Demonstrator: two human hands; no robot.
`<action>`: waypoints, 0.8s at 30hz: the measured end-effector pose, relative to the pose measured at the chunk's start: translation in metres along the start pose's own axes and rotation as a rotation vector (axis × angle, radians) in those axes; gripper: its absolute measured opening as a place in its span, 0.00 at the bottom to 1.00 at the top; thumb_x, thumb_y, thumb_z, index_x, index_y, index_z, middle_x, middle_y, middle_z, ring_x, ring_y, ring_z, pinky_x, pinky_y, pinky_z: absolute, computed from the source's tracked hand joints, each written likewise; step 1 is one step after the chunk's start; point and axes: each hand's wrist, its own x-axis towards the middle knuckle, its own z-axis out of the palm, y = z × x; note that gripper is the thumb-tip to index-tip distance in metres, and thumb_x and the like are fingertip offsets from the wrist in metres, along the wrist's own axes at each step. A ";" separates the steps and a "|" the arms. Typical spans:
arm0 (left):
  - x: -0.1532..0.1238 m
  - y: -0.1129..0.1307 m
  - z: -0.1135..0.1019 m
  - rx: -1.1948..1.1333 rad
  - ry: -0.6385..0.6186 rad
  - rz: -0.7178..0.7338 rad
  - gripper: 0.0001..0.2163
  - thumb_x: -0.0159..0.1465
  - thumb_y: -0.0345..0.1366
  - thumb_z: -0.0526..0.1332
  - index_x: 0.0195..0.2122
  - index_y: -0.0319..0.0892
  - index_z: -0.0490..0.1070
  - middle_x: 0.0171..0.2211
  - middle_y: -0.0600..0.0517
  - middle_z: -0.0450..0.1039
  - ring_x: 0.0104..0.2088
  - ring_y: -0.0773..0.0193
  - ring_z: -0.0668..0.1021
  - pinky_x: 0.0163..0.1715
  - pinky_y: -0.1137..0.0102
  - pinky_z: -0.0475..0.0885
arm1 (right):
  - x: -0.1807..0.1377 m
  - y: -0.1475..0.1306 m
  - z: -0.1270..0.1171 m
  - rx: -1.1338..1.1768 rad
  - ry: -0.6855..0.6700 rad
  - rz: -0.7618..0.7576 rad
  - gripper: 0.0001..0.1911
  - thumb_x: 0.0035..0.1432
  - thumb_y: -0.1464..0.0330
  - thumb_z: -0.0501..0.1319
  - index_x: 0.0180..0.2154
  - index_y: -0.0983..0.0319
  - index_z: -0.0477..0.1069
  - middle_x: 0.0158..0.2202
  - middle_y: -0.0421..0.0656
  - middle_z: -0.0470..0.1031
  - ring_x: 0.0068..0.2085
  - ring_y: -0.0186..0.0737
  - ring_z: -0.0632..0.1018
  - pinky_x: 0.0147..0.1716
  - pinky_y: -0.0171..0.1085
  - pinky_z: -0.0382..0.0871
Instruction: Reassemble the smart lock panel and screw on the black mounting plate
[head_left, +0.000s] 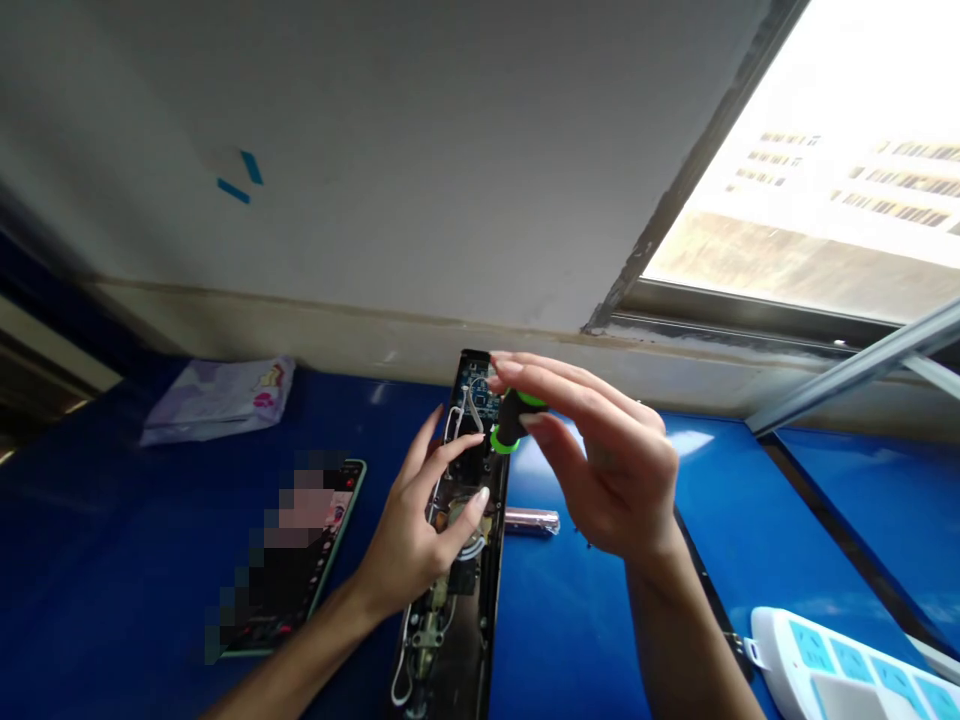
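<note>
A long black device panel (459, 600) lies open on the blue table (150, 560), showing a blue circuit board (478, 392), white wires and metal parts. My left hand (420, 530) rests on the panel's middle, fingers spread and touching its parts. My right hand (600, 460) is closed around a black and green screwdriver (513, 422), its tip pointing down at the panel just below the circuit board.
A phone (300, 560) lies left of the panel, screen lit. A purple printed packet (217, 398) sits at the back left. A small shiny metal cylinder (532, 521) lies right of the panel. A white power strip (847, 665) is at bottom right. Wall and window stand behind.
</note>
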 end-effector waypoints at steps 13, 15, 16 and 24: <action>0.001 -0.002 -0.001 -0.063 0.012 0.024 0.16 0.70 0.36 0.62 0.58 0.48 0.74 0.75 0.44 0.58 0.73 0.46 0.68 0.70 0.50 0.69 | -0.001 0.004 -0.006 -0.012 0.089 0.013 0.21 0.67 0.75 0.68 0.57 0.52 0.81 0.48 0.43 0.86 0.46 0.44 0.87 0.44 0.45 0.86; 0.001 -0.002 0.000 -0.071 0.012 0.020 0.16 0.70 0.35 0.62 0.58 0.48 0.75 0.74 0.44 0.59 0.73 0.47 0.68 0.70 0.50 0.68 | -0.002 0.007 -0.005 -0.129 0.182 -0.048 0.21 0.60 0.72 0.75 0.54 0.50 0.83 0.42 0.41 0.85 0.38 0.40 0.84 0.35 0.40 0.84; 0.001 -0.002 0.000 -0.075 0.013 0.018 0.16 0.70 0.36 0.62 0.58 0.49 0.75 0.74 0.44 0.59 0.73 0.47 0.68 0.71 0.49 0.68 | -0.003 0.008 -0.005 -0.186 0.211 -0.070 0.22 0.59 0.70 0.76 0.54 0.49 0.83 0.40 0.41 0.83 0.36 0.38 0.83 0.33 0.38 0.83; 0.001 -0.004 0.001 -0.099 0.024 0.023 0.15 0.70 0.36 0.62 0.58 0.50 0.75 0.75 0.46 0.58 0.73 0.46 0.67 0.72 0.47 0.66 | -0.003 0.003 -0.001 -0.045 0.054 -0.004 0.25 0.69 0.76 0.64 0.62 0.49 0.77 0.54 0.44 0.84 0.50 0.46 0.86 0.48 0.49 0.85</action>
